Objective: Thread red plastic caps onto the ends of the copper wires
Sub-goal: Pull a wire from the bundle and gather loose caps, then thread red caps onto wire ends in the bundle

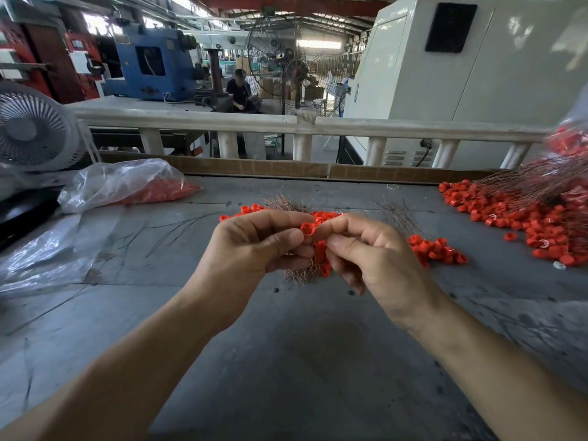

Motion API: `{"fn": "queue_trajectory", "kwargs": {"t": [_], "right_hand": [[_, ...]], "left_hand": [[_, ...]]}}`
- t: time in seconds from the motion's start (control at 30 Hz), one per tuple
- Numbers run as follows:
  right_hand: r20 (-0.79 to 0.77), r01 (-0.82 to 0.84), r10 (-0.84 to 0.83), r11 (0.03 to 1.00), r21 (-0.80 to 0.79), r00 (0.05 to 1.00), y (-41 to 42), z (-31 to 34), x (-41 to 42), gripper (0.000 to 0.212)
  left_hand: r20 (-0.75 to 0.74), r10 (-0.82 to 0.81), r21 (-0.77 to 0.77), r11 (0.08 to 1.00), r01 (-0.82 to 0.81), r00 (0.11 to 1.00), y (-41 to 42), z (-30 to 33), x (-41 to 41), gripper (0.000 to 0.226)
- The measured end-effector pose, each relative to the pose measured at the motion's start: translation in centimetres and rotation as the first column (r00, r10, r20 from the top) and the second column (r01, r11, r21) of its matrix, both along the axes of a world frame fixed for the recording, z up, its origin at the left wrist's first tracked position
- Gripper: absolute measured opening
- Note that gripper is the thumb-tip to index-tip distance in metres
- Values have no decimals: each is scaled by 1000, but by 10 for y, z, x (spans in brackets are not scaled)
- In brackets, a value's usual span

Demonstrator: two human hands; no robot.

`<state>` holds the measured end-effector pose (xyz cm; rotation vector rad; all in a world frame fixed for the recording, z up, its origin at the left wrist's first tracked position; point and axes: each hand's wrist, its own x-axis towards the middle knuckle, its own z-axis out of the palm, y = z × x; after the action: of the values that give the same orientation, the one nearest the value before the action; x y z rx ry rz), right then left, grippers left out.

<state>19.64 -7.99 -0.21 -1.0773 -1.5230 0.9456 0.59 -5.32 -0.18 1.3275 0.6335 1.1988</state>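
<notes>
Bag (pixel 127 183), clear plastic, far left of the grey table (pixel 302 361); holds loose red caps, lies on its side, mouth toward the middle. A second, flattened sheet of plastic (pixel 47 249) lies nearer the table's left edge.

Stray wires (pixel 168 230), thin and dark, scattered on the table between the plastic and the hands.

Left hand (pixel 254 246), raised over mid-table, forearm coming in from the lower left. Fingers curled round a bundle of copper wires (pixel 299 275); wire ends bristle out above and below the fist. Thumb lies across toward the cap.

Red cap (pixel 308 229), the one in work, open side toward the camera, pinched between the tips of both hands, just above the bundle. Judged step: seating this cap on a wire end. Whether the wire has entered the cap cannot be told; fingers hide the join.

Right hand (pixel 375 253), forearm from the lower right, wrist bent inward. Index finger and thumb pinch the cap from its right side; the other fingers are curled loosely beneath. More red caps show pressed between the two hands.

Next move, as judged: fine alignment of a single strand with the cap's hole, then a steady push or twist, left hand keeping the bundle steady.

Small cap pile (pixel 436 248), just right of the right hand.

Large cap pile (pixel 521 221), far right, with long copper strands (pixel 525 183) lying across it.
</notes>
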Motion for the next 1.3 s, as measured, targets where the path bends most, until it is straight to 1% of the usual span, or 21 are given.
{"fn": "queue_trajectory", "kwargs": {"t": [0.07, 0.17, 0.27, 0.43, 0.5, 0.57, 0.6, 0.67, 0.73, 0.8, 0.83, 0.93, 1.07, 1.17, 1.3], "right_hand": [[-9, -20, 20, 999, -30, 1000, 1, 0, -1, 25], [-5, -48, 48, 998, -41, 999, 1, -1, -2, 22], [-8, -64, 64, 996, -64, 998, 0, -2, -3, 19], [38, -103, 109, 986, -130, 993, 0, -2, 0, 15], [31, -58, 63, 991, -119, 998, 2, -1, 5, 14], [54, 92, -88, 992, -81, 995, 8, -1, 12, 12], [93, 196, -191, 979, -47, 977, 11, -2, 17, 11], [204, 376, -373, 926, 23, 905, 18, -7, 28, 11], [363, 453, -447, 888, 74, 817, 23, -12, 38, 12], [497, 438, -424, 894, 94, 757, 24, -16, 42, 13], [537, 415, -398, 905, 97, 744, 24, -18, 41, 13], [600, 389, -372, 915, 107, 709, 25, -22, 33, 13], [680, 468, -428, 873, 140, 595, 28, -27, 22, 21], [686, 468, -427, 873, 141, 590, 30, -28, 20, 18], [662, 436, -396, 893, 116, 636, 31, -29, 22, 15]], "left_hand": [[11, 1, -7, 1000, -1, 1000, 0, 0, 0, 20], [25, 1, -27, 1000, 0, 1000, 0, 0, 0, 18], [44, -36, -46, 998, 38, 998, -1, 0, 0, 17], [53, -51, -79, 995, 55, 997, 1, -1, -1, 20], [79, -42, -93, 994, 49, 996, 1, -1, -1, 21], [102, -23, -110, 993, 34, 995, 2, 0, -1, 23], [107, -12, -118, 993, 25, 994, 3, 0, -2, 24], [112, -1, -129, 991, 16, 994, 3, 0, -2, 23], [111, 1, -132, 991, 14, 994, 3, 0, -2, 22], [105, 2, -130, 992, 11, 994, 3, 0, -2, 23], [102, 2, -127, 992, 11, 995, 3, 0, -2, 23], [98, 1, -122, 992, 11, 995, 2, 0, -1, 25], [93, -2, -121, 993, 13, 996, 2, -1, 0, 24], [89, -9, -118, 993, 19, 996, 3, -2, 0, 24], [87, -10, -107, 994, 20, 996, 3, -4, 1, 22]]}}
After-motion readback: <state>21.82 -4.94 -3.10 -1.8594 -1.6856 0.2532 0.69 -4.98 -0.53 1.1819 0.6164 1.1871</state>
